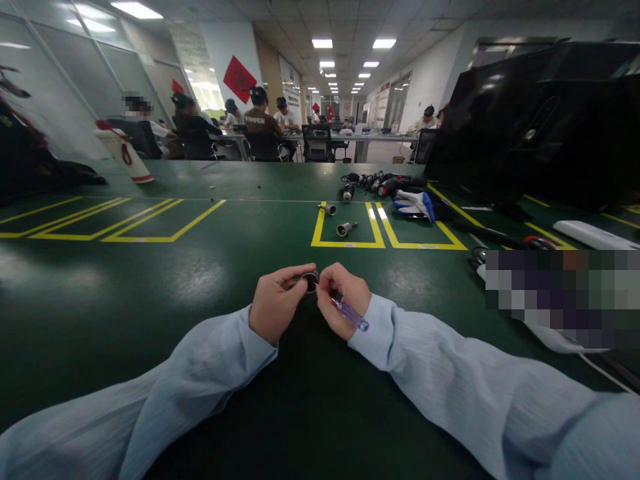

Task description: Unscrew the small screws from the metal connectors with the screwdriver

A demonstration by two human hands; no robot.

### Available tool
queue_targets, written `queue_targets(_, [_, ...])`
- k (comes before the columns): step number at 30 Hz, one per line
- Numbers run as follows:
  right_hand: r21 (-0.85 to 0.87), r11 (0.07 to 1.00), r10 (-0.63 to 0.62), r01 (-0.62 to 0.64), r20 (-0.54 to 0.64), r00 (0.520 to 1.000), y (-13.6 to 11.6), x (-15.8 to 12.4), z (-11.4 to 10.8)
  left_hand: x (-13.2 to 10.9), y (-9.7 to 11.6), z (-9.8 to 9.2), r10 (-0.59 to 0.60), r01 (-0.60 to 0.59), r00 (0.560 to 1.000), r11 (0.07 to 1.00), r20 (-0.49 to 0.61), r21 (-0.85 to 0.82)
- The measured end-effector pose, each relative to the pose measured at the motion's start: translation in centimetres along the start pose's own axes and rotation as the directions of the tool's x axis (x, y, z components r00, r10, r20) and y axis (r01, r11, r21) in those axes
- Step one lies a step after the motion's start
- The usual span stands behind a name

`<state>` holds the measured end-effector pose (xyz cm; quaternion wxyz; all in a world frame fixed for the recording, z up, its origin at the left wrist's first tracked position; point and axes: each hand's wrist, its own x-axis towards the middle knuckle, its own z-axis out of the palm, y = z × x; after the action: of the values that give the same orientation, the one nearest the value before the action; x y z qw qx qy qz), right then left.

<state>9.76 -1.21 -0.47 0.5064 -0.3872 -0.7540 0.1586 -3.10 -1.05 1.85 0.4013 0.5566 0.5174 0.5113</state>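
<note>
Between thumb and fingers, my left hand (277,301) grips a small round metal part (311,283) with a dark hollow opening. My right hand (345,297) is closed around a screwdriver (353,315) with a clear purple handle. The screwdriver's thin shaft points at the metal part's rim; whether its tip touches is too small to tell. Both hands meet low over the green table (200,373). Beyond them, a metal connector (346,229) and a second metal connector (327,209) lie in a yellow taped box.
A white and blue glove (415,205) lies by a heap of black cables (370,181). A large black monitor (530,127) stands at right, near a white power strip (595,233). At far left is a white cup (125,155). Several people sit at tables behind.
</note>
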Motion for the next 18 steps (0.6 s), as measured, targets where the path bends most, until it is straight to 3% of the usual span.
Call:
queue_targets(9, [0.006,1.0,0.023,-0.023,0.024,0.999,-0.43,0.11,-0.46,0.06,0.09,0.02,-0.02,0.02,1.0,1.0,0.009,0.002])
queue_targets(18, [0.004,1.0,0.007,-0.007,-0.033,0.999,-0.31,0.03,-0.29,0.1,-0.3,-0.11,-0.031,0.03,1.0,0.999,0.007,0.029])
